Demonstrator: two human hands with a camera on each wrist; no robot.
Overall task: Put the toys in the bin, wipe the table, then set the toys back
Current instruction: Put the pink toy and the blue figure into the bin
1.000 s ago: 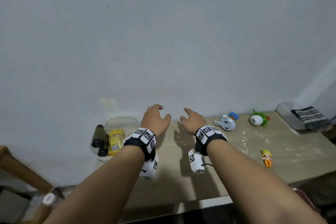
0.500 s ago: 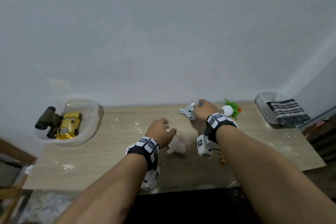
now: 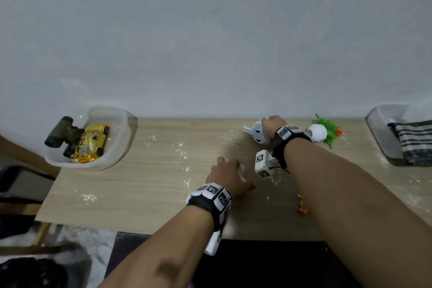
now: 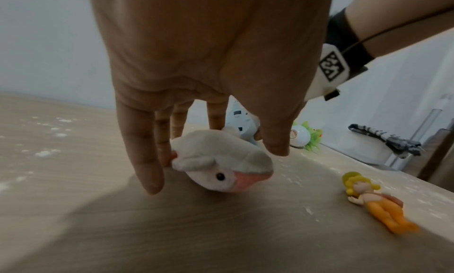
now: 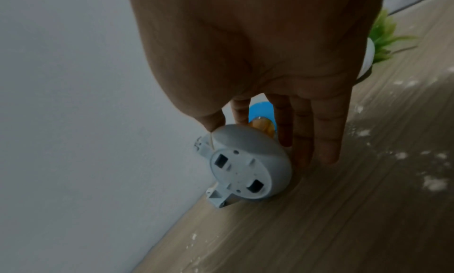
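Observation:
My left hand [image 4: 221, 151] pinches a small white plush toy [image 4: 221, 172] with a pink snout between thumb and fingers, low on the wooden table [image 3: 152, 182]. Against the back wall, my right hand [image 5: 248, 133] grips a pale grey plastic toy [image 5: 245, 170], tipped up on its edge with its underside showing. A clear bin [image 3: 117, 124] at the table's left end holds a yellow car [image 3: 91, 142] and dark binoculars [image 3: 62, 137]. An orange doll [image 4: 373, 199] lies near the front right. A white ball toy with green leaves [image 3: 318, 132] sits beside my right wrist.
A clear container [image 3: 374, 128] with a striped cloth [image 3: 411, 138] stands at the table's right end. White powder specks [image 3: 88, 197] are scattered over the tabletop. The wall runs directly behind the table. Dark clutter lies on the floor at the left.
My view has tilted down to the table. Both hands came down from mid-air: the left took hold of the plush toy, the right took hold of the grey toy and tipped it up.

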